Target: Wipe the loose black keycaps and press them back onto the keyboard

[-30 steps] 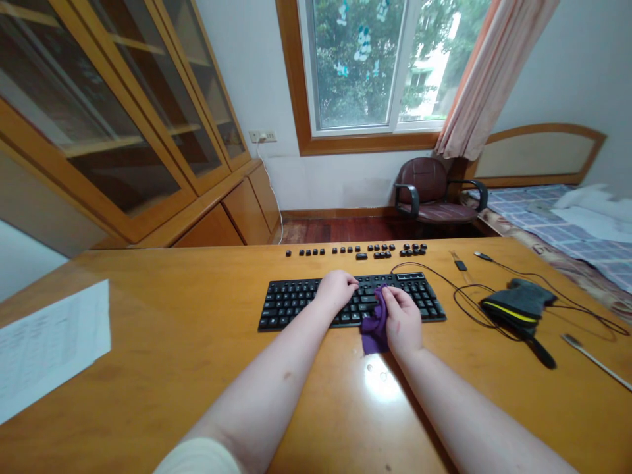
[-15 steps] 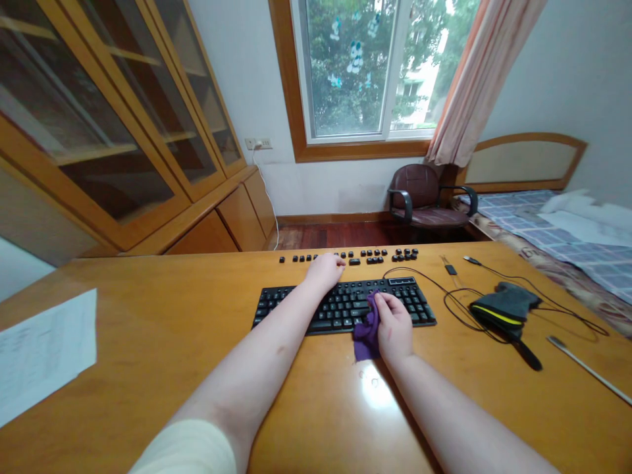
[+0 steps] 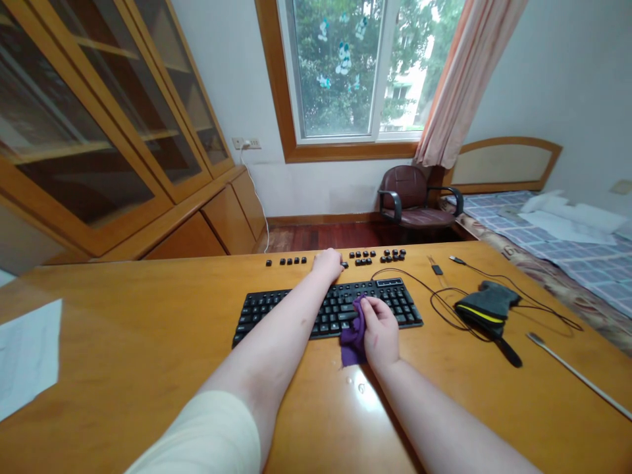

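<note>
A black keyboard (image 3: pixel 326 309) lies on the wooden desk, with some key positions in its top rows bare. My left hand (image 3: pixel 328 265) reaches across it to the row of loose black keycaps behind. Its fingers are closed at one keycap (image 3: pixel 344 264), which shows only in part at the fingertips. Between thumb and fingers my right hand (image 3: pixel 382 332) pinches a crumpled purple cloth (image 3: pixel 353 347), held over the front of the keyboard, right of its middle. Several keycaps (image 3: pixel 394 255) stand in groups to the right of my left hand, and others (image 3: pixel 293 261) to its left.
Right of the keyboard are its cable (image 3: pixel 437 306), a grey-and-black brush (image 3: pixel 486 309), a small black tool with thin wire prongs (image 3: pixel 437 269) and a thin white-handled brush (image 3: pixel 577 375). Paper sheets (image 3: pixel 29 355) lie at the left. A chair (image 3: pixel 412 197) stands beyond the desk.
My left hand has moved right along the keycap row to a wider keycap. My right hand keeps the cloth in about the same place. The view has turned slightly right.
</note>
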`<state>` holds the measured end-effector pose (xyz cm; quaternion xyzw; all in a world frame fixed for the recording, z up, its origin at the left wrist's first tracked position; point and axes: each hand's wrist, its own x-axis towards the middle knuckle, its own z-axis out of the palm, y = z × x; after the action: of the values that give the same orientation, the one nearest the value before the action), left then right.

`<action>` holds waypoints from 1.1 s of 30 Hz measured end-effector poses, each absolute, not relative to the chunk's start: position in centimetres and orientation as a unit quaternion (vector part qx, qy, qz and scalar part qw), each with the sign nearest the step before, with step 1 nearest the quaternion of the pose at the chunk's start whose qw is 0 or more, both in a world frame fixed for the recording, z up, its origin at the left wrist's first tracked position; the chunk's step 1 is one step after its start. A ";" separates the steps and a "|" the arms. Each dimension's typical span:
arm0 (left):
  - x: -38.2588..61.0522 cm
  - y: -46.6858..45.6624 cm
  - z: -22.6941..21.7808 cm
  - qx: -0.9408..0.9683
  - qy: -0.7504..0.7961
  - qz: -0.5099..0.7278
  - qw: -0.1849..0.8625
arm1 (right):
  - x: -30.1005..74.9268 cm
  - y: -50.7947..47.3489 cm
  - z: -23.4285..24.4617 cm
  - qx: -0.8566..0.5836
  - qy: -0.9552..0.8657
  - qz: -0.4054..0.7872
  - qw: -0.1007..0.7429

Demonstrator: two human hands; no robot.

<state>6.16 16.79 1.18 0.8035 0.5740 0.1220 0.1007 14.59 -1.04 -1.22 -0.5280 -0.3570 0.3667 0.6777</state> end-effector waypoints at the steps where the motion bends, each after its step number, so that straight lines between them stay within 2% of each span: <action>1: 6.1 16.5 1.3 0.801 0.575 0.130 0.105 | 14.6 -1.0 -1.2 -0.527 -0.359 0.366 0.678; 7: 4.8 12.2 2.5 0.786 0.555 0.227 0.150 | 14.7 -0.8 -1.3 -0.517 -0.335 0.357 0.702; 10: 3.9 8.4 2.0 0.708 0.508 0.382 0.310 | 14.9 -0.6 -1.2 -0.517 -0.325 0.348 0.712; 14: 2.9 3.8 0.3 0.612 0.497 0.449 0.421 | 15.1 -0.4 -1.1 -0.517 -0.317 0.345 0.716; 18: 2.0 1.5 -0.7 0.655 0.481 0.467 0.350 | 15.1 -0.2 -1.2 -0.497 -0.321 0.362 0.720; 26: 1.7 2.0 -0.7 0.652 0.445 0.502 0.353 | 15.1 0.0 -1.4 -0.462 -0.308 0.405 0.727; 33: 1.9 1.8 -0.6 0.666 0.428 0.510 0.337 | 15.2 -0.3 -1.2 -0.470 -0.323 0.379 0.729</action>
<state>1.89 1.75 -0.56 0.6659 0.4277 0.5099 0.3371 15.16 -0.34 -1.22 -0.4697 -0.3233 0.3785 0.7291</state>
